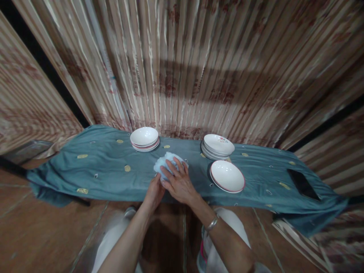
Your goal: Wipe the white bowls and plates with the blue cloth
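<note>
A bunched light blue cloth [168,158] is between my two hands above the middle of the table. My left hand [155,190] is closed on its lower left edge, thumb up against it. From the right, my right hand [179,182] presses on the cloth with its fingers bent over it. Whether a dish sits inside or behind the cloth is hidden. Behind and left of my hands stands a stack of white bowls [144,135]. To the right are a stack of white plates [218,144] with a flower print and, nearer me, red-rimmed white dishes [227,176].
A teal patterned cloth [105,170] covers the narrow table. A black phone [303,184] lies near its right end. Behind the table hangs a pleated curtain [182,94]. Dark poles [54,79] slant at both sides. My knees are below the front edge.
</note>
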Demonstrator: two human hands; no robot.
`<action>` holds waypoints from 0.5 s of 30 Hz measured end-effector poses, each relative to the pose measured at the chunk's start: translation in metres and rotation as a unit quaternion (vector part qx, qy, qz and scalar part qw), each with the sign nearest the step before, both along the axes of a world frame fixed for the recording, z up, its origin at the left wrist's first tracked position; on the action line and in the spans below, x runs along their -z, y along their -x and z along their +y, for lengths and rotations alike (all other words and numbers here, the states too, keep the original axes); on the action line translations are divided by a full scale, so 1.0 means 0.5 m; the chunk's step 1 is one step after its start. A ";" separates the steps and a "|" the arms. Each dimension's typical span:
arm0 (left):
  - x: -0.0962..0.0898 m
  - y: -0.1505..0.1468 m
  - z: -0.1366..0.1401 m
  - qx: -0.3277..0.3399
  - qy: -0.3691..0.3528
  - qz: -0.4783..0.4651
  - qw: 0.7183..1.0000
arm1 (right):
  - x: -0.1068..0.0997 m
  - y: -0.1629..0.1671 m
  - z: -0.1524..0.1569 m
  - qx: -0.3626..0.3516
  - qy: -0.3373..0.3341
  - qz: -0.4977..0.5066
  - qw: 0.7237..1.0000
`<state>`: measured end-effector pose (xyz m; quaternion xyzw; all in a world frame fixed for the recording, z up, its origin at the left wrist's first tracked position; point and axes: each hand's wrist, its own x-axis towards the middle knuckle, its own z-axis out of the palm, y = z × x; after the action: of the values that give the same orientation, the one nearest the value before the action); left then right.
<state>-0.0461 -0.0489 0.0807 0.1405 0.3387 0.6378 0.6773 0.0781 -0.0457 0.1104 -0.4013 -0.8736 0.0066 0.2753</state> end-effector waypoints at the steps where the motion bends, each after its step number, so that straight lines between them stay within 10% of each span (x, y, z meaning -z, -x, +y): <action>1: -0.001 0.000 0.000 0.000 0.003 0.000 1.000 | -0.001 0.000 0.002 -0.001 0.001 0.001 1.000; 15: -0.003 -0.002 0.013 0.021 0.003 -0.033 0.999 | 0.064 -0.025 0.135 0.089 0.195 0.338 0.916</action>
<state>-0.0450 -0.0423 0.0820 0.1243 0.3156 0.6266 0.7017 0.0907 0.0218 0.0783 -0.4971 -0.6703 0.2872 0.4702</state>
